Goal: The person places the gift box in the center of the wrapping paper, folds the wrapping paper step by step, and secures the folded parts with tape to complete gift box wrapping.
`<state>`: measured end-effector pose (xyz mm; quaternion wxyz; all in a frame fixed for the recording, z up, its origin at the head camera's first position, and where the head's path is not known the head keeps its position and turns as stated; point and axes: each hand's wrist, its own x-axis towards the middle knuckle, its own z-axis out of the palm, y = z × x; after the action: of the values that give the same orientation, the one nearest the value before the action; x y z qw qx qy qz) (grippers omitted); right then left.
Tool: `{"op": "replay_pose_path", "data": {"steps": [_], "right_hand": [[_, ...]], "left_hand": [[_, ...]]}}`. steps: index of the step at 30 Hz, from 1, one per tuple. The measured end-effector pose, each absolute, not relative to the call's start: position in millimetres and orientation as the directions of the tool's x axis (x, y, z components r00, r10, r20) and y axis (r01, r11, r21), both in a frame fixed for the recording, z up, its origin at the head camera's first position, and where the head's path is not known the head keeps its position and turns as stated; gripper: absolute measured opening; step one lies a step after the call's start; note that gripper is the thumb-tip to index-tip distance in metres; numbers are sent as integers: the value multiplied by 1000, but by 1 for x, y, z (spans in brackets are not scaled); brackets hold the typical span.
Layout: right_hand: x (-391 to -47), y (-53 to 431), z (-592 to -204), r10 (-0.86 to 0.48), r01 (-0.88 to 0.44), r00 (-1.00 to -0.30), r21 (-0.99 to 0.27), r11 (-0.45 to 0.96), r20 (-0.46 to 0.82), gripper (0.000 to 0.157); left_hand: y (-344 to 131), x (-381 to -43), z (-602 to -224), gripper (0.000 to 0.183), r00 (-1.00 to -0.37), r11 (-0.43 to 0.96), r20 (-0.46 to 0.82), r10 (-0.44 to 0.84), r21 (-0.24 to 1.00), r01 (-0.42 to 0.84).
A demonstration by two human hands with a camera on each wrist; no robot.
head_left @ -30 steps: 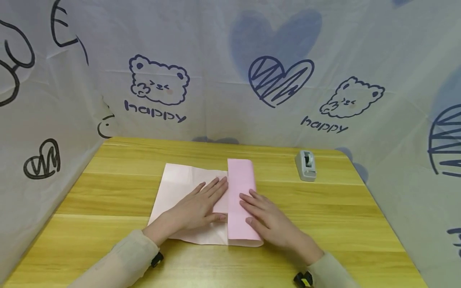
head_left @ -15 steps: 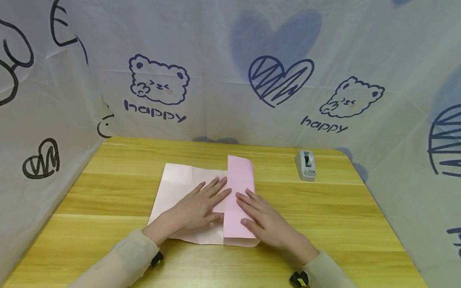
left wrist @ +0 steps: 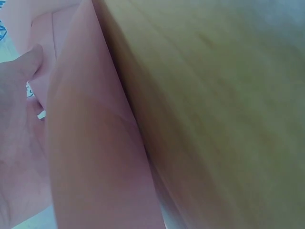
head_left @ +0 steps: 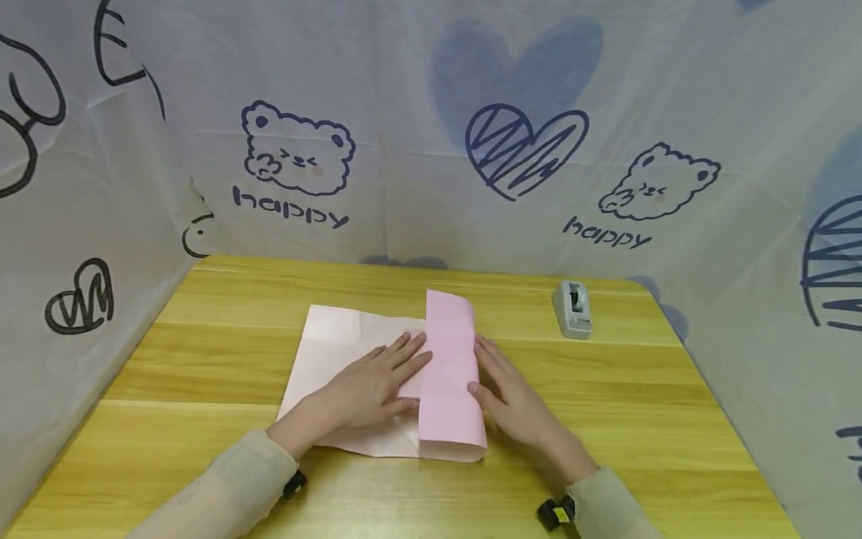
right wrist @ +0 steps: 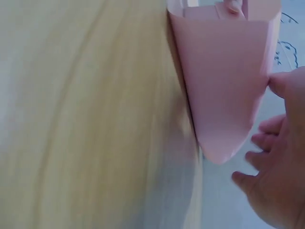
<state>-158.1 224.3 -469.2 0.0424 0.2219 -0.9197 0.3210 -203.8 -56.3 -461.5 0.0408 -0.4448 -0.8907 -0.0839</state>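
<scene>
A sheet of pink paper [head_left: 450, 363] lies on the table, its right part folded over to the left in a rounded, open-ended loop. My left hand [head_left: 369, 385] rests with extended fingers on a flat, pale pink rectangular piece [head_left: 412, 387] lying on the sheet; one fingertip overlaps the flap's left edge. The hand hides most of that piece, and the flap covers its right side. My right hand [head_left: 517, 400] touches the rounded right fold with its fingertips and thumb. The right wrist view shows this thumb [right wrist: 279, 85] against the paper [right wrist: 224, 81], the other fingers apart from it.
A grey tape dispenser [head_left: 573, 311] stands at the back right of the wooden table [head_left: 592, 419]. White cloth [head_left: 404, 112] printed with bears and hearts hangs behind the table and on both sides.
My right hand has moved from on top of the flap to its rounded right edge. The flap's lower part has shifted slightly left, and its far corner stands higher. My left hand has barely moved.
</scene>
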Motion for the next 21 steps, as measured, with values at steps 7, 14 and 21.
{"op": "replay_pose_path", "data": {"steps": [7,14,21], "right_hand": [[-160,221,-469,-331,-351,-931,-622,700,152,71],[-159,214,-465,-318,-326,-939,-636,700,131,72],[-159,213,-466,-318,-319,-941,-624,714,118,72]], "left_hand": [[-60,-204,-459,74,-613,602,122,780,118,790],[-61,-206,-461,77,-628,613,121,769,140,778],[-61,-204,-462,87,-635,620,156,757,135,773]]}}
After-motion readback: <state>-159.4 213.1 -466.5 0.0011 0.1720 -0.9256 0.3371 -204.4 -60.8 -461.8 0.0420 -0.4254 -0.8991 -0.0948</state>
